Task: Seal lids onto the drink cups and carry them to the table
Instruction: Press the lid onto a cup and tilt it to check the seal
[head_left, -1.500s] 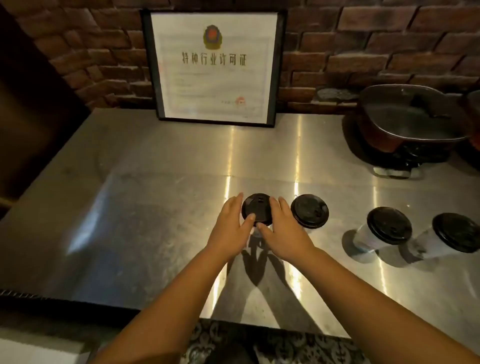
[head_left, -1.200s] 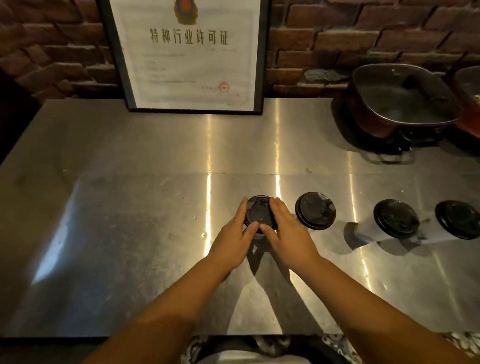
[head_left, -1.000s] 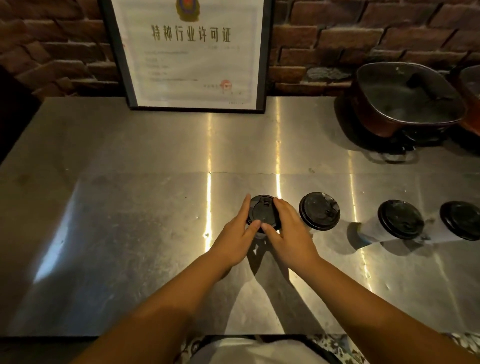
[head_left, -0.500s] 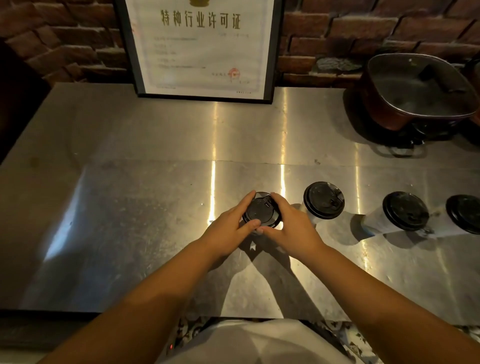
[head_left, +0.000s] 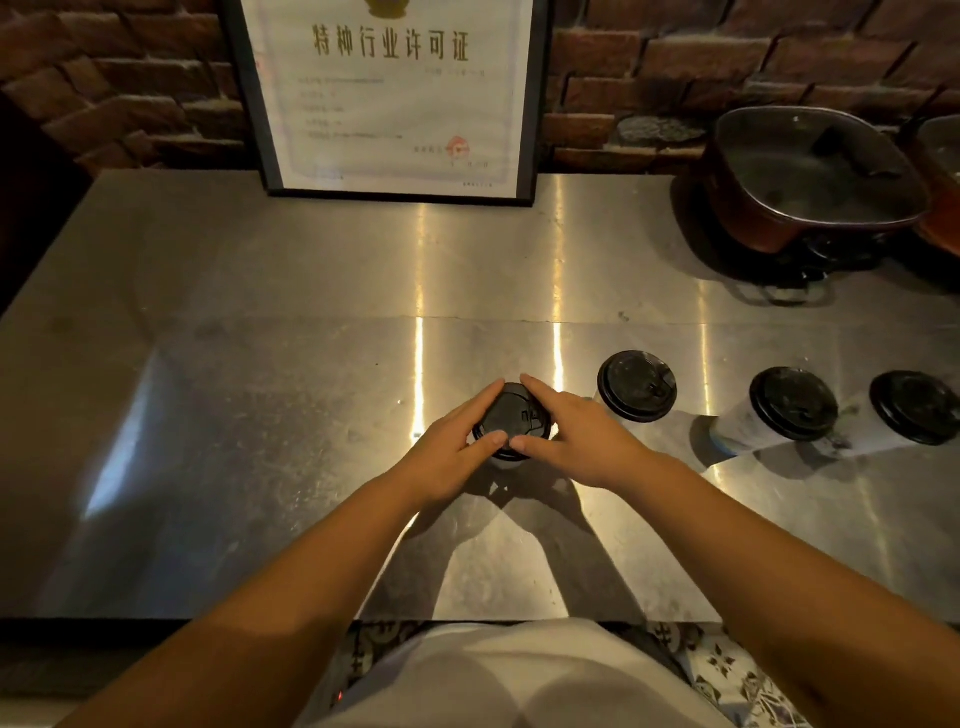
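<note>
A black lid (head_left: 511, 418) sits on a drink cup near the middle of the steel counter (head_left: 260, 389). My left hand (head_left: 449, 449) and my right hand (head_left: 576, 436) wrap around this lid from both sides, thumbs meeting on its near edge. The cup below it is almost wholly hidden by my hands. To the right stand three white cups with black lids on them: one (head_left: 638, 385) close by, a second (head_left: 792, 402) further right, and a third (head_left: 917, 406) at the frame's right edge.
A framed certificate (head_left: 392, 93) leans on the brick wall at the back. A dark square pan (head_left: 810, 176) on a burner stands at the back right, with another pan (head_left: 943, 171) partly cut off beside it. The counter's front edge runs just before my body.
My hands have stayed around the lid, with the fingers shifting slightly and the thumbs closing in on its near edge. The view has tilted down a little; the other cups have not moved.
</note>
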